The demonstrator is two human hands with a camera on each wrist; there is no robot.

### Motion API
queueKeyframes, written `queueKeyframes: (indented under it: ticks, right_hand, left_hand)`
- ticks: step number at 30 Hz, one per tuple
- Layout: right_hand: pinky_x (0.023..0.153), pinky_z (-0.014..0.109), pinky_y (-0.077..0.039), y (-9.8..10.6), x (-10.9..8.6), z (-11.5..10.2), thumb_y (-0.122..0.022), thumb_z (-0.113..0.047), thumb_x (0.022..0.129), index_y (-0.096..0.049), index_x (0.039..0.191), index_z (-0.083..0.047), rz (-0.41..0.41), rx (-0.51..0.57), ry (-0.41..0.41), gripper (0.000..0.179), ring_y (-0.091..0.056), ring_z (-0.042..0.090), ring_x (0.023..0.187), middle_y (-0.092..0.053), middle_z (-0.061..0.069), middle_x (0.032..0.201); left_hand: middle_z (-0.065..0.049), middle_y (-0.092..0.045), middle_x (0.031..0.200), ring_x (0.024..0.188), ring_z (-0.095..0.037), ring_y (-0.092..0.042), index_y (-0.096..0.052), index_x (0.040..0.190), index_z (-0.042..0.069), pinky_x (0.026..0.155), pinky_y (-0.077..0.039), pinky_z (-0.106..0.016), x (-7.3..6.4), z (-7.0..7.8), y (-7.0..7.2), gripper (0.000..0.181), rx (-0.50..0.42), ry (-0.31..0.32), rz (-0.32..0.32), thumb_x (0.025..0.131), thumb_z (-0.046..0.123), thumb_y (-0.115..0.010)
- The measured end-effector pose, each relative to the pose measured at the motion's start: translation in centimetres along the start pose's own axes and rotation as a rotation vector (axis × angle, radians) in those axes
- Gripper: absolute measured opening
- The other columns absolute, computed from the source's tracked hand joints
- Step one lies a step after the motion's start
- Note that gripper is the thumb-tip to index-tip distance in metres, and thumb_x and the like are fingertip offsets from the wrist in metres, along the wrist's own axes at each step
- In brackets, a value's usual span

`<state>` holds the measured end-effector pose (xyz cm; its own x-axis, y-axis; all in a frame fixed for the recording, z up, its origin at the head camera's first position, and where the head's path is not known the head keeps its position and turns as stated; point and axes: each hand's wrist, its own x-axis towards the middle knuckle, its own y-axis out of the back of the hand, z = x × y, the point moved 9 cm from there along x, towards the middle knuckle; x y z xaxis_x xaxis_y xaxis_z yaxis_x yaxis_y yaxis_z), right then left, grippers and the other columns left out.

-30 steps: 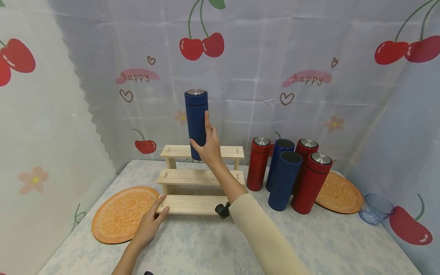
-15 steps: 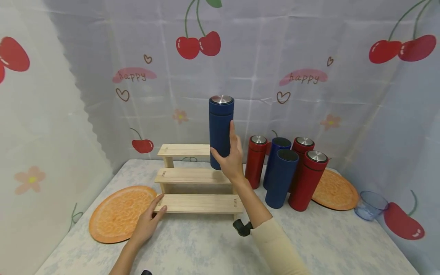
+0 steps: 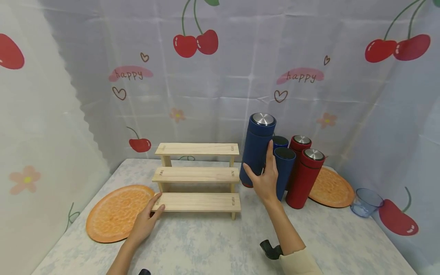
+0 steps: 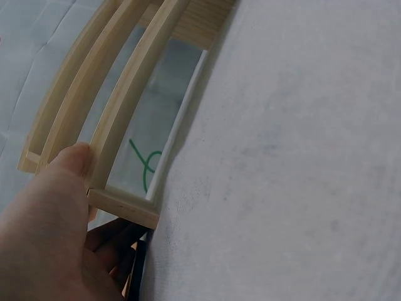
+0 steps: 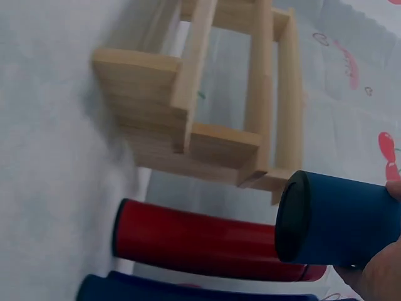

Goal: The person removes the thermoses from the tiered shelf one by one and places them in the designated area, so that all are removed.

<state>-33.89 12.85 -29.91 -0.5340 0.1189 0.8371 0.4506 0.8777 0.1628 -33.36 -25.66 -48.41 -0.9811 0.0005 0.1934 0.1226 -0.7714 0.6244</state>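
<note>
My right hand (image 3: pixel 264 179) holds a blue thermos bottle (image 3: pixel 258 145) with a steel lid top, upright and raised off the table to the right of a three-tier wooden display stand (image 3: pixel 196 174). The right wrist view shows the held bottle's dark base hanging above a standing red thermos (image 5: pixel 194 238), which the blue one mostly hides in the head view. At the stand's lower left corner my left hand (image 3: pixel 146 221) grips the end of the bottom step; in the left wrist view the thumb lies over the board and fingers reach beneath it.
Behind and right of my right hand stand a red thermos (image 3: pixel 306 179), another red one (image 3: pixel 300 142), a blue one (image 3: pixel 284 164) and a second blue one (image 3: pixel 280 141). Round pizza-print mats (image 3: pixel 118 214) lie at both sides. A clear blue cup (image 3: pixel 366 202) stands far right.
My right hand has carried the blue thermos from above the stand's top step rightward and down, beside the other bottles. The left hand has stayed on the bottom step.
</note>
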Motion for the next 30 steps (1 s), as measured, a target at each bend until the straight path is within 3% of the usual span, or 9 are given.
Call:
queueKeyframes:
  ticks: [7,15,20,26,30]
  right_hand:
    - [0.094,0.056,-0.036,0.2,-2.6,1.9,-0.078,-0.006,0.073,-0.010,0.149,-0.013,-0.006,-0.052,-0.008,0.102,-0.042,0.035,0.120,-0.036,0.019,0.139]
    - [0.098,0.057,-0.030,-1.1,-5.0,4.6,-0.076,-0.005,0.076,-0.005,0.149,-0.009,-0.100,-0.072,-0.062,0.102,-0.036,0.038,0.126,-0.030,0.023,0.142]
    - [0.100,0.057,-0.027,-1.2,-5.9,6.4,-0.075,-0.006,0.077,-0.003,0.149,-0.011,-0.128,-0.081,-0.118,0.103,-0.032,0.037,0.129,-0.026,0.021,0.146]
    - [0.104,0.056,-0.020,-1.5,-6.6,7.7,-0.076,-0.006,0.076,0.000,0.149,-0.010,-0.168,-0.061,-0.134,0.106,-0.017,0.035,0.136,-0.012,0.017,0.152]
    - [0.105,0.054,-0.019,-1.7,-7.5,8.4,-0.077,-0.006,0.075,0.000,0.149,-0.011,-0.179,-0.054,-0.154,0.107,-0.015,0.032,0.137,-0.011,0.015,0.152]
  left_hand:
    - [-0.019,-0.032,0.144,0.123,-0.049,-0.035,-0.029,0.145,0.029,0.090,-0.029,-0.068,0.0,0.1,0.2,0.059,-0.002,0.008,0.002,0.093,0.052,-0.046]
    - [-0.018,-0.030,0.145,0.124,-0.049,-0.033,-0.028,0.145,0.029,0.090,-0.028,-0.069,0.1,0.2,0.2,0.059,0.004,0.000,0.001,0.093,0.051,-0.045]
    - [-0.018,-0.030,0.146,0.124,-0.049,-0.033,-0.029,0.145,0.030,0.090,-0.028,-0.068,0.1,0.1,0.2,0.059,0.001,-0.003,-0.001,0.093,0.051,-0.045]
    - [-0.018,-0.030,0.146,0.125,-0.048,-0.032,-0.028,0.145,0.029,0.091,-0.027,-0.068,0.1,0.2,0.2,0.059,0.004,-0.002,0.001,0.093,0.051,-0.045]
    - [-0.018,-0.030,0.146,0.125,-0.048,-0.033,-0.028,0.145,0.028,0.091,-0.028,-0.068,-0.1,0.3,0.1,0.059,0.000,-0.005,0.000,0.093,0.051,-0.045]
